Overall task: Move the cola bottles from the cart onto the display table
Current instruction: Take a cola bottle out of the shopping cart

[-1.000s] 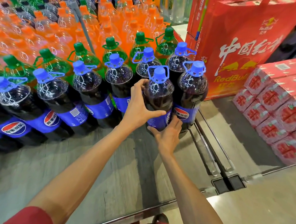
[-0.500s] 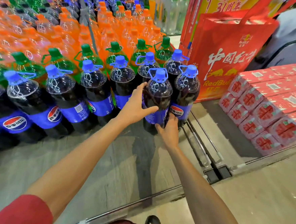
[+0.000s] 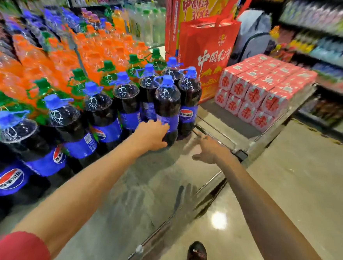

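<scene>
A dark cola bottle [image 3: 167, 105] with a blue cap and blue label stands upright on the grey display table [image 3: 142, 192], at the right end of a row of like cola bottles [image 3: 98, 112]. My left hand [image 3: 152, 134] is wrapped around its lower left side, thumb across the front near the base. My right hand [image 3: 207, 150] hovers to the right of the bottle, blurred, fingers spread, holding nothing and clear of the bottle. The cart is not in view.
Green-capped and orange soda bottles [image 3: 95, 49] fill the table behind the cola rows. A red carrier bag [image 3: 208, 57] and stacked red drink cartons [image 3: 264, 89] sit to the right. The table's metal edge [image 3: 209, 183] borders a shiny floor, where my shoe [image 3: 197, 257] shows.
My right hand has let go of the bottle's base and drawn back to the right, open. My left hand has slid lower on the bottle. The view has pulled back and tilted up.
</scene>
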Demonstrator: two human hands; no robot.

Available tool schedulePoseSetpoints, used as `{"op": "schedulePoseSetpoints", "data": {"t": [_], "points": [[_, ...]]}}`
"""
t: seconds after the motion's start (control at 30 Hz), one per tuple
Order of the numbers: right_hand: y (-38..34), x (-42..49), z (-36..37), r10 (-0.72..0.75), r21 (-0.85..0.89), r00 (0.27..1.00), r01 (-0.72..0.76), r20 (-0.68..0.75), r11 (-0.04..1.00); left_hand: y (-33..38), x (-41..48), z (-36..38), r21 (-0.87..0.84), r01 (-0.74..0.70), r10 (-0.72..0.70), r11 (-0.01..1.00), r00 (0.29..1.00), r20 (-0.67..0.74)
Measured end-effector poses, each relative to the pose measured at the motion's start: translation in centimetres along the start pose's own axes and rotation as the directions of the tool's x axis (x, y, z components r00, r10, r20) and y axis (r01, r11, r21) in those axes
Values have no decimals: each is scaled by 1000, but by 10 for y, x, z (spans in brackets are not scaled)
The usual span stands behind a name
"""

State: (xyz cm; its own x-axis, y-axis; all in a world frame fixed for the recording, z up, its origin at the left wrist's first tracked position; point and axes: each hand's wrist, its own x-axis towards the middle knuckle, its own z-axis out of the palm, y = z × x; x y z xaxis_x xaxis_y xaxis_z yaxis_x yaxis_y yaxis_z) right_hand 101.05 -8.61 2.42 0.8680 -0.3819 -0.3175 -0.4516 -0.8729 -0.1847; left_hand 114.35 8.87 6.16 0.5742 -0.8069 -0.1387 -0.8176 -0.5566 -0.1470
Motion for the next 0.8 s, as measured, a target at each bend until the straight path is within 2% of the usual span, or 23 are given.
{"op": "schedulePoseSetpoints", "data": {"t": [0.17,0.37,0.53,0.67,0.8], "points": [[18,-73,-5,164,-44,985,-162,47,986,51,-11,-17,44,-149,149,988,989,-5],[61,-170,-4,365,-14,930,-366,-46,931,136,-21,-49,65,-384,386,921,922,-28],[103,-282,8,560,71,823,-555,-92,829,225,-50,-77,93,-583,590,807,798,-123],[129,-388,28,711,139,697,-698,-90,702,306,-97,-93,113,-706,715,699,692,-98],[144,-503,58,818,196,572,-796,-70,573,393,-171,-100,164,-764,780,624,620,-84]]}}
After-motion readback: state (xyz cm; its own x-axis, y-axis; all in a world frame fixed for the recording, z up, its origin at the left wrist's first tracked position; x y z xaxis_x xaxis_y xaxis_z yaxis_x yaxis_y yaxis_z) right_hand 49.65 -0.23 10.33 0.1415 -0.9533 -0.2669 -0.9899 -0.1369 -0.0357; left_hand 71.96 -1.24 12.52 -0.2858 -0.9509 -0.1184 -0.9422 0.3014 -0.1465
